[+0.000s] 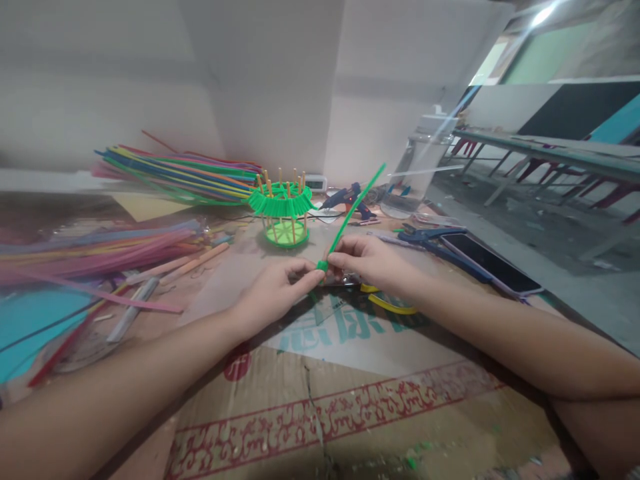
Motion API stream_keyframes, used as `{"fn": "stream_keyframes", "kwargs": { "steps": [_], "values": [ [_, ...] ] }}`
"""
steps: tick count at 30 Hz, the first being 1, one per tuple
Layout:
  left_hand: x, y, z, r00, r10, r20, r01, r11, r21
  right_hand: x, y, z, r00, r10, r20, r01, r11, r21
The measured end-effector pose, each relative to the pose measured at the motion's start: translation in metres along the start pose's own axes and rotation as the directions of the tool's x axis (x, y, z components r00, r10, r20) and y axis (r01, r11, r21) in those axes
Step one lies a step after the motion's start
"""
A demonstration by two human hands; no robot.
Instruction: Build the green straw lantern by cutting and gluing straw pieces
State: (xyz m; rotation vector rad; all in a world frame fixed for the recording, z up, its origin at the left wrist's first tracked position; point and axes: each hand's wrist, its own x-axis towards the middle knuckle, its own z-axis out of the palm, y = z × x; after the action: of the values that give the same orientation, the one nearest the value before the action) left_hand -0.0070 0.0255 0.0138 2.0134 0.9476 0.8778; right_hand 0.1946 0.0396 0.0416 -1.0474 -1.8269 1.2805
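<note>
A bright green pipe cleaner [357, 203] slants up and to the right between my two hands, its lower end bunched into a small coil. My left hand [280, 283] pinches that coiled end between thumb and forefinger. Close beside it, my right hand [364, 259] is closed on the pipe cleaner just above the coil. Behind the hands stands a small round frame [286, 220] of wooden sticks, with a green base and a ruffled green band near its top. Yellow-handled scissors [393, 305] lie partly hidden under my right forearm.
Bundles of coloured pipe cleaners [185, 175] lie at the back left, with more blurred strips [125, 257] nearer. A glue gun [345, 198] rests behind my right hand. Blue-handled pliers [450, 250] and a phone [490, 262] lie to the right. Printed cardboard [280, 400] covers the front.
</note>
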Motion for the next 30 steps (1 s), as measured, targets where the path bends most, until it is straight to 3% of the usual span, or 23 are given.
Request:
{"fn": "stream_keyframes", "kwargs": {
  "steps": [5,12,16,30],
  "values": [
    [0.001,-0.001,0.000,0.999,0.013,0.044,-0.014,1.000,0.018,0.000,-0.004,-0.004,0.997,-0.007,0.081,0.014,0.996,-0.087],
    [0.000,-0.001,0.000,1.000,0.019,0.007,-0.019,1.000,-0.001,-0.002,0.001,0.005,0.997,0.077,-0.018,-0.076,0.996,0.043],
    [0.001,-0.003,0.001,1.000,-0.004,-0.011,0.003,0.999,-0.037,-0.004,0.006,0.009,0.994,0.052,-0.096,-0.041,0.993,0.114],
    [0.002,-0.002,0.001,0.995,-0.094,-0.014,0.094,0.995,-0.043,-0.008,0.009,0.013,0.978,-0.004,-0.209,0.014,0.999,0.046]
  ]
}}
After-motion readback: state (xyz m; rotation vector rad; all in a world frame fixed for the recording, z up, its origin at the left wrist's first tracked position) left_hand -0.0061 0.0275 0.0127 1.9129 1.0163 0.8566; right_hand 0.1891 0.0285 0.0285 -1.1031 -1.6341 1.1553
